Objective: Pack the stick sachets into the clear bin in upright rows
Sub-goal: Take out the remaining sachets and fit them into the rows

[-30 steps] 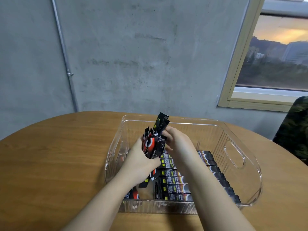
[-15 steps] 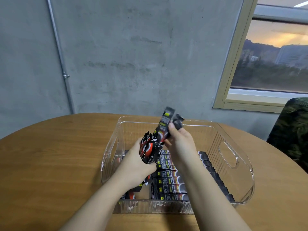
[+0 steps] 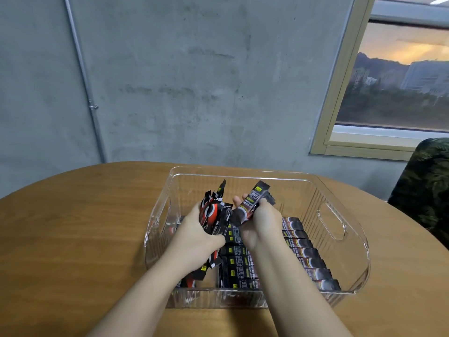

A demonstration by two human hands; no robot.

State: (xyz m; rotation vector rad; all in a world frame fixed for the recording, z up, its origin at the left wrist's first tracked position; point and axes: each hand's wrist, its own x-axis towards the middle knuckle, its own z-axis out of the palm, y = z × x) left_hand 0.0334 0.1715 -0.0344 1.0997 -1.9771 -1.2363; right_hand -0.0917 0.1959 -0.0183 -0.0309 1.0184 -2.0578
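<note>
A clear plastic bin [image 3: 345, 244] with cut-out handles sits on the round wooden table. Rows of black stick sachets [image 3: 303, 251] lie packed along its floor from the middle to the right. Over the bin's left half, my left hand [image 3: 194, 235] grips a bundle of black-and-red sachets [image 3: 215, 215] standing roughly upright. Just to its right, my right hand [image 3: 261, 221] holds a sachet [image 3: 252, 203] tilted up and to the right, apart from the bundle. A few loose sachets lie under my left wrist.
The wooden table [image 3: 73, 227] spreads to the left and right of the bin. A grey concrete wall with a pipe stands behind. At the far right there is a dark patterned chair [image 3: 427, 190] below a window.
My right hand has drawn a sachet away from the bundle, moving it right and a little lower. The left hand keeps holding the bundle in about the same place.
</note>
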